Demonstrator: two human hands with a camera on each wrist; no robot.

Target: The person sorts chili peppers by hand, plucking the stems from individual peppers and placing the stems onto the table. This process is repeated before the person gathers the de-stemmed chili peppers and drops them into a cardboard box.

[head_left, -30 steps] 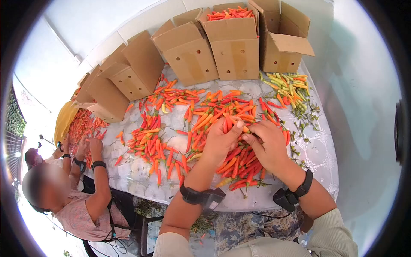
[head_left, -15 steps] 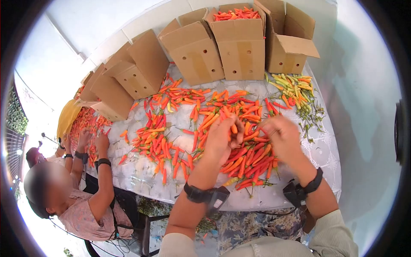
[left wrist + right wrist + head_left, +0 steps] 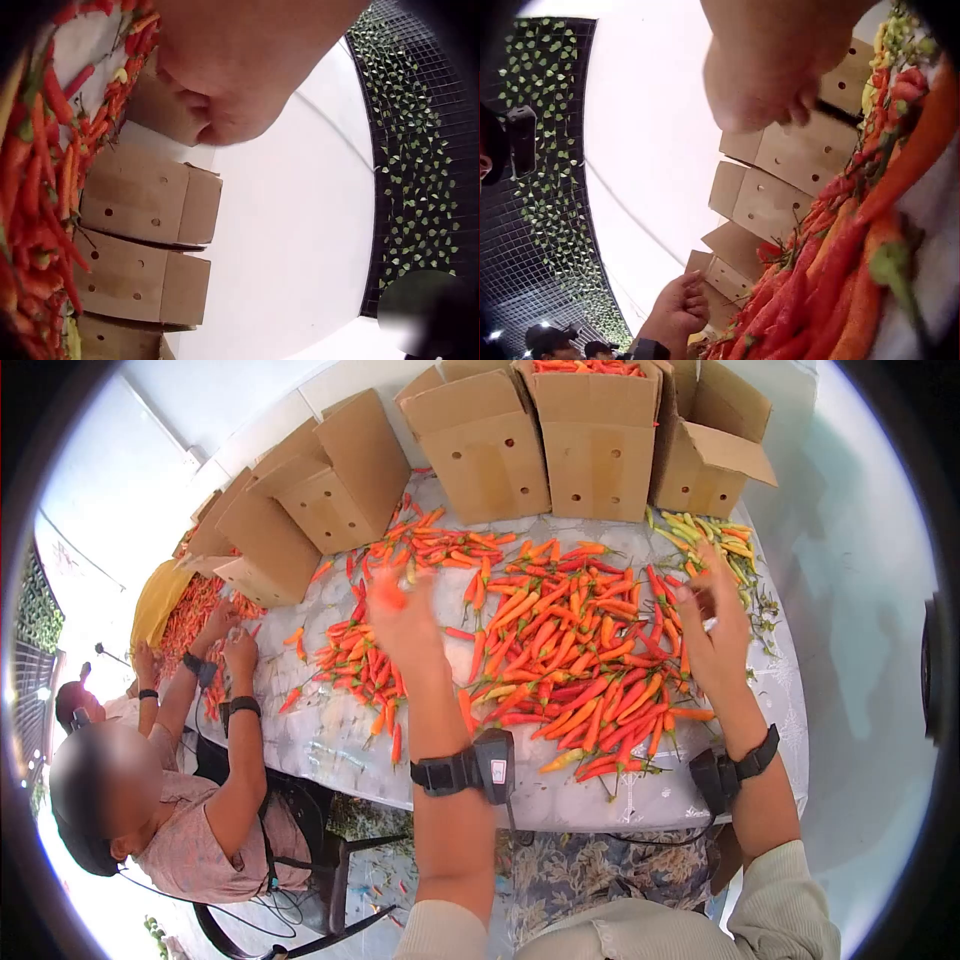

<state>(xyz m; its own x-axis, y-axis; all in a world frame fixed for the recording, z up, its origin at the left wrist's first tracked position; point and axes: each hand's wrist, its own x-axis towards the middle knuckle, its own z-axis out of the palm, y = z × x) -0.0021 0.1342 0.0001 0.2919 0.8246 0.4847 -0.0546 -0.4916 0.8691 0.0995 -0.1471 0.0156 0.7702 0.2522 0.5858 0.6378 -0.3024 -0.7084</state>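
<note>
Motion blurs my left hand (image 3: pixel 408 625), which is over the left part of the table at the edge of a chili heap (image 3: pixel 355 665). A red-orange chili pepper (image 3: pixel 392 596) shows between its thumb and fingers. In the left wrist view the fingers (image 3: pixel 196 112) look curled, seen from the back. On the other side, my right hand (image 3: pixel 718 635) hovers beside the small yellow-green chili pile (image 3: pixel 735 545) and the green stems (image 3: pixel 768 610), its thumb and fingers apart. Between the two hands lies the large heap of red and orange chilies (image 3: pixel 590 660).
Cardboard boxes line the table's back edge; one box (image 3: pixel 600 455) is filled with red chilies, and another box (image 3: pixel 705 465) has its flaps up. At the left a seated person (image 3: pixel 205 800) handles more chilies (image 3: pixel 195 625) beside a yellow sack (image 3: pixel 160 605). A wall (image 3: pixel 850 660) borders the right side.
My hands were together over the large heap. They have parted: the left went left with a chili, the right went right toward the stems and yellow-green pile.
</note>
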